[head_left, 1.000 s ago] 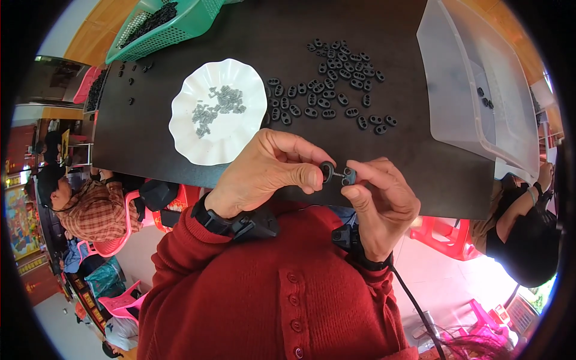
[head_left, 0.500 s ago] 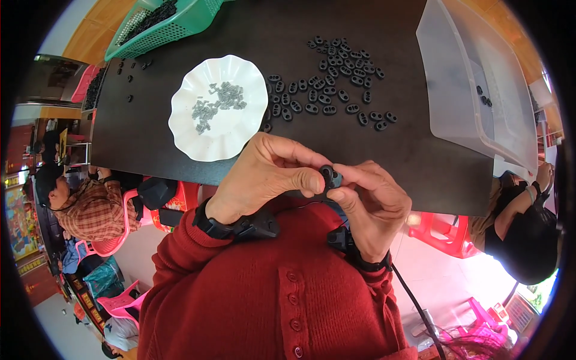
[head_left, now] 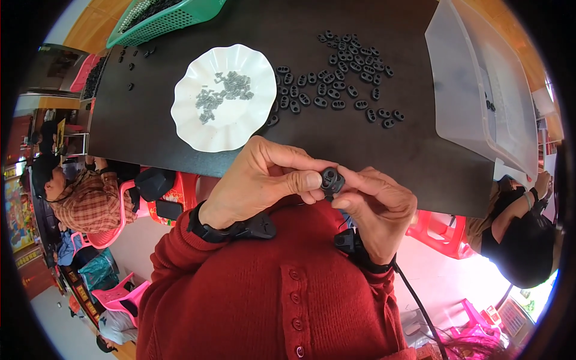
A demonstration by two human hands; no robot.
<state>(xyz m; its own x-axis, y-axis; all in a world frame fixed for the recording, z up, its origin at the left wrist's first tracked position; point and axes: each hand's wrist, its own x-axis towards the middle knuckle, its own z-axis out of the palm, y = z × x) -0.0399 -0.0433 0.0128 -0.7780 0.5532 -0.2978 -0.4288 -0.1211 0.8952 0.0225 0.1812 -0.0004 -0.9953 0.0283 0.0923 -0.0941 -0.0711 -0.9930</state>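
My left hand (head_left: 255, 183) pinches a small black cord lock (head_left: 330, 178) between thumb and fingers, just past the table's near edge. From the other side, my right hand (head_left: 379, 207) grips the same piece by its fingertips. Holes show in its upturned face; the fingers cover part of its sides. Beyond my left hand, a white scalloped plate (head_left: 185, 114) carries a heap of small silvery springs (head_left: 225, 93). Right of the plate, several black oval two-hole cord lock parts (head_left: 354, 60) lie spread over the dark table (head_left: 396, 156).
A green perforated basket (head_left: 162, 27) of black parts stands at the far left, with a few small black pieces (head_left: 131, 66) near it. On the right is a clear plastic bin (head_left: 462, 102). People sit at both sides, by red plastic stools (head_left: 443, 231).
The cord lock has been turned so that its holed face shows more plainly. Both hands keep hold of it. The table scene has shifted slightly upward in view.
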